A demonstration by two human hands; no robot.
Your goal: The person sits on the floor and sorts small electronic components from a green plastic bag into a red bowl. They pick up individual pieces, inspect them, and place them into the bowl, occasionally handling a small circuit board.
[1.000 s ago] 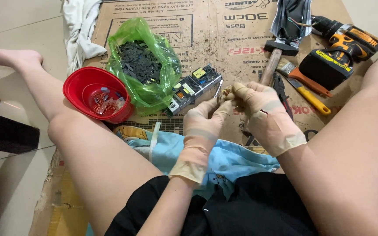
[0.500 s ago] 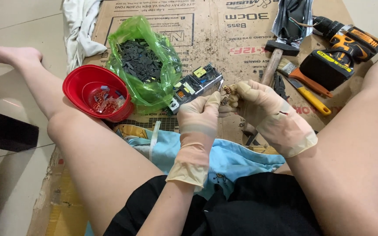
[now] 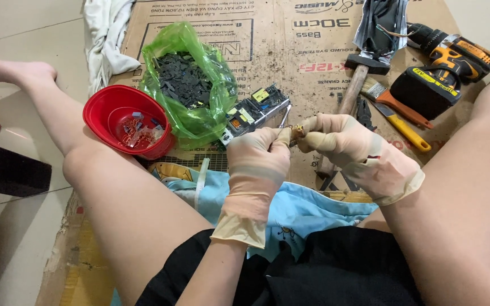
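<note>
small component (image 3: 298, 132): a tiny brownish-gold piece, partly hidden by fingertips, detail too small to tell. it is pinched between the two hands, just in front of the person's lap and above the cardboard sheet (image 3: 313, 51) spread on the floor.

left hand (image 3: 259, 158): in a pale latex glove, back of the hand toward the camera, wrist bent upward, fingertips drawn together on the component along with a thin metal tool (image 3: 284, 117) that pokes up from the grip.

right hand (image 3: 344, 141): same kind of glove, cuff loose at the wrist, fingers curled leftward, thumb and forefinger closed on the other side of the component. the two hands meet at the fingertips.

circuit board (image 3: 253, 111): dark board with yellow and orange parts, lying just beyond the left hand, touching the green bag.

green plastic bag (image 3: 191, 85): open, filled with small black pieces, beyond and left of the left hand.

red bowl (image 3: 125, 120): holds bits of copper-coloured wire and small parts, further left, against the bag.

hammer (image 3: 357, 85): wooden handle, black head, just beyond the right hand.

paintbrush (image 3: 395, 102), yellow-handled tool (image 3: 406, 131), yellow and black cordless drill (image 3: 446, 71): grouped beyond and right of the right hand.

blue cloth (image 3: 307, 209): on the lap beneath both hands.

white cloth (image 3: 106, 34): far beyond and left.
</note>
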